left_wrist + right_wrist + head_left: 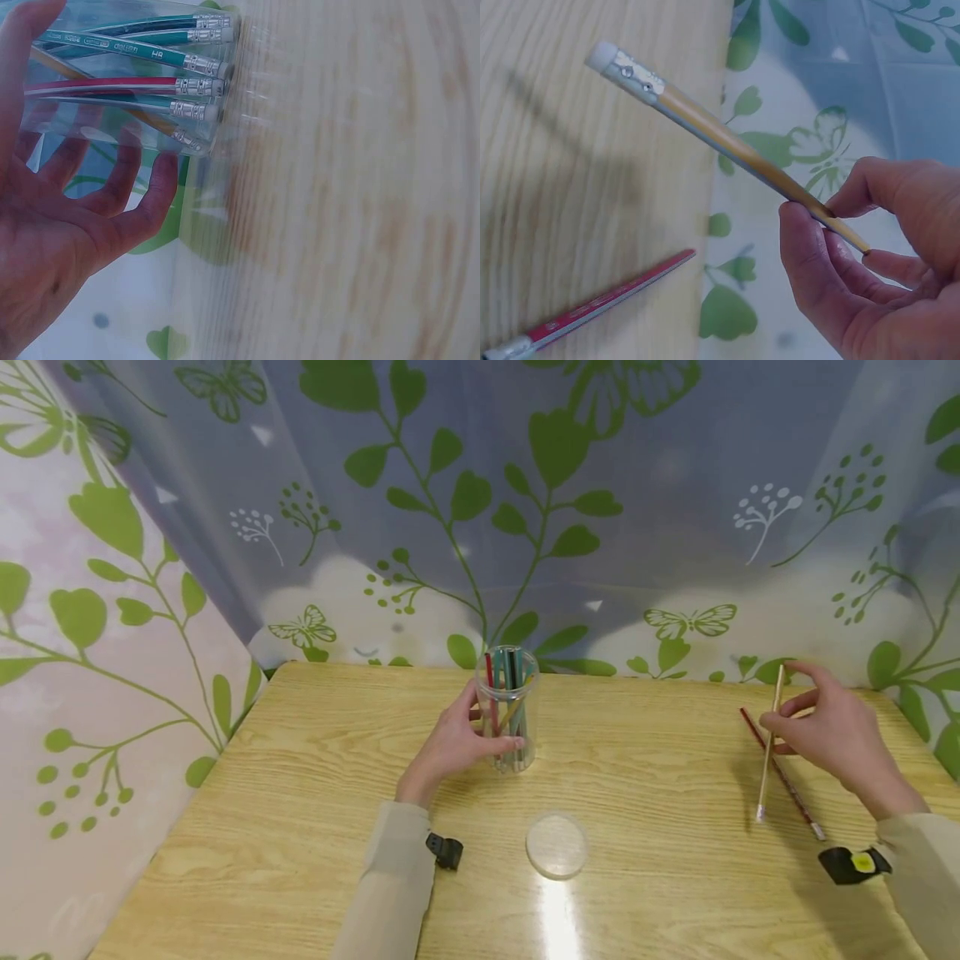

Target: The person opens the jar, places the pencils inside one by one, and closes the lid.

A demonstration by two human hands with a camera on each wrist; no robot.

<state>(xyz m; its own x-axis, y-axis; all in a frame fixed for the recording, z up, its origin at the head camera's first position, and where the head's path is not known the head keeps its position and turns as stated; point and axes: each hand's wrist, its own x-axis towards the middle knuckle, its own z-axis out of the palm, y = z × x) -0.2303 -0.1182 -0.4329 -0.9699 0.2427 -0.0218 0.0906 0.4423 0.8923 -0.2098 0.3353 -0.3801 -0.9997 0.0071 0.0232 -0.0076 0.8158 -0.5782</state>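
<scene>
My left hand [453,735] grips a clear plastic jar [529,727] standing near the table's back edge. Inside it lean several pencils, mostly green with one red and one yellow; in the left wrist view the green pencils [142,51] show their eraser ends at the jar's bottom. On the right, my right hand [836,727] pinches a yellow pencil [735,142] above the table, its white eraser end pointing down. A red pencil [787,785] lies on the table beneath it, nearer the hand than anything else.
A round clear lid [557,846] lies flat on the wooden table [300,860], in front of the jar. Behind the table hangs a curtain [660,527] printed with leaves and butterflies, and a similar pale one [112,635] runs along the left side.
</scene>
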